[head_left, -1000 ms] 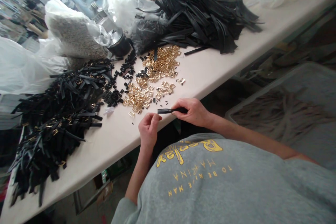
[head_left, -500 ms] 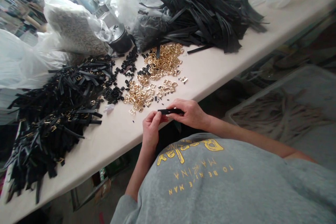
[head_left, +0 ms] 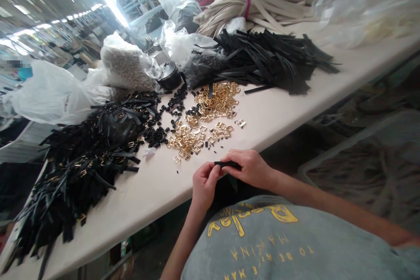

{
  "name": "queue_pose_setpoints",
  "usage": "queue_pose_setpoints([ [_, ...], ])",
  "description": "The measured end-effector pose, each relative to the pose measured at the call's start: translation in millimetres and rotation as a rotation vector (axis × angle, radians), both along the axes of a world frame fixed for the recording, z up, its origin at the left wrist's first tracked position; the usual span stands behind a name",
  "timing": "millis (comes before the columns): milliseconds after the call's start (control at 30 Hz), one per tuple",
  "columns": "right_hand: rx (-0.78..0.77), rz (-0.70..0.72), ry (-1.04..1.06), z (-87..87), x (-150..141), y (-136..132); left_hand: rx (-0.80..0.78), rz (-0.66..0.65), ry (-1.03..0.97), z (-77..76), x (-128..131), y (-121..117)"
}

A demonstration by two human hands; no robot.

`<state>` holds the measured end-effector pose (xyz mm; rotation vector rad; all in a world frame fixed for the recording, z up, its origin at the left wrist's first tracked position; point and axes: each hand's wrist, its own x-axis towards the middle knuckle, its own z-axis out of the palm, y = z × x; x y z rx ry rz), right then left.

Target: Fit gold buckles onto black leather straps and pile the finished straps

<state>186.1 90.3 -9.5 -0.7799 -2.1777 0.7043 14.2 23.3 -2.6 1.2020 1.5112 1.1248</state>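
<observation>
A short black strap (head_left: 227, 164) is held between both hands at the table's front edge. My left hand (head_left: 205, 179) pinches its left end between thumb and fingers. On the other end, my right hand (head_left: 248, 167) is closed, its fingers hiding part of the strap. Just beyond the hands lie gold buckles (head_left: 187, 138) in a loose heap, with a denser heap of gold buckles behind. Small black loops (head_left: 155, 136) are piled left of them. Whether a buckle or loop is on the held strap, I cannot tell.
Black straps with buckles (head_left: 98, 153) cover the table's left side. Plain black straps (head_left: 272, 61) are stacked at the back right, before a beige strap bundle (head_left: 226, 11). Filled plastic bags (head_left: 123, 59) and a black round tin (head_left: 169, 76) stand behind. A bin (head_left: 361, 153) sits below right.
The view has tilted up, so the table and hands appear lower and further right. Both hands still hold the black strap, and the right fingers now cover more of it.
</observation>
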Motion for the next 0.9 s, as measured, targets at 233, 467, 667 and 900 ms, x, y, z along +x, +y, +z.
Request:
queue_pose_setpoints([
  [233,0.018,0.012,0.001,-1.0,0,2,-0.001,-0.047,-0.023,-0.7,0,0],
  [467,0.011,-0.106,-0.047,3.6,15,30,0.035,-0.008,0.054,-3.6,-27,14],
  [667,-0.07,-0.223,-0.052,-8.3,25,52,0.148,0.305,0.238,3.5,-119,46],
  [900,-0.077,-0.277,-0.088,-16.9,21,51,0.107,0.273,0.463,8.8,-146,55],
])
